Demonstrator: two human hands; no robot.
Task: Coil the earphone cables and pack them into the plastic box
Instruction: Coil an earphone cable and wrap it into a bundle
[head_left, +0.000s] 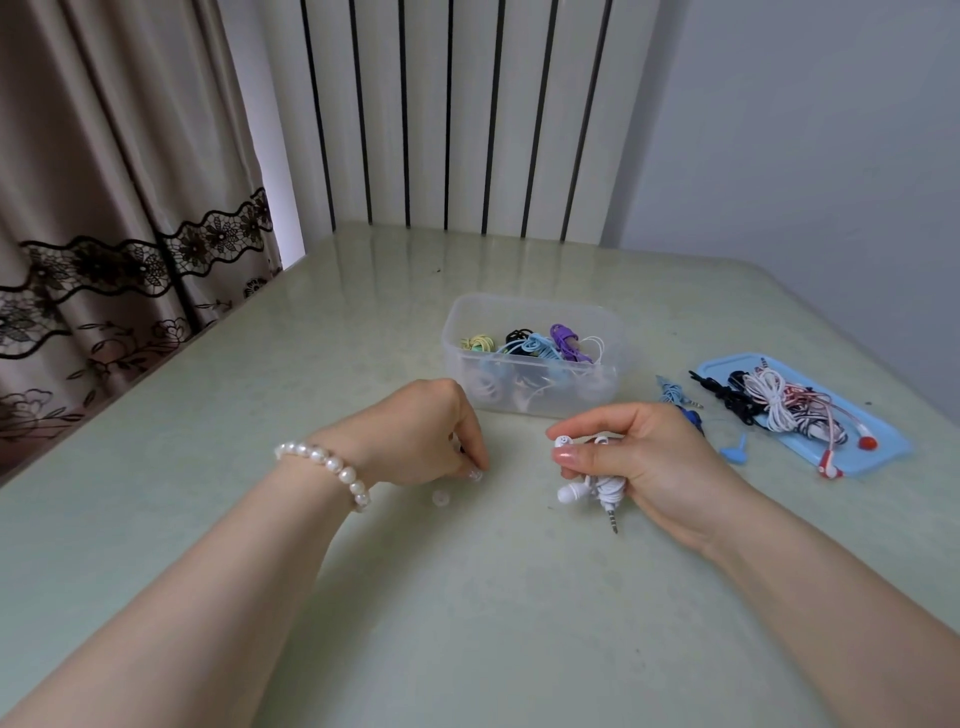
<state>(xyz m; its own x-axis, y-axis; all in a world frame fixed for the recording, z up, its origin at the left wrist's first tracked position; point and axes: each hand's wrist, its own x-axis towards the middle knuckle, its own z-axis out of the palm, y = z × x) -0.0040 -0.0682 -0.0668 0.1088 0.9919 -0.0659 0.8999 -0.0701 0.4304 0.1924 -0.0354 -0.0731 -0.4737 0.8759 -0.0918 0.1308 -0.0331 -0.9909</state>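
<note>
Right hand (644, 457) grips coiled white earphones (597, 486) so the coil holds, near plastic box (530, 358); left hand (431, 436) fingertips curled down, apparently pinching a small eartip, grip uncertain

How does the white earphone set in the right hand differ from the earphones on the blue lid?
The white coiled earphone set is gripped in the right hand, one tight bundle. The mixed earphones lie on the blue plastic lid, untouched, several sets in white, black and red. Both are outside the clear plastic box.
</note>
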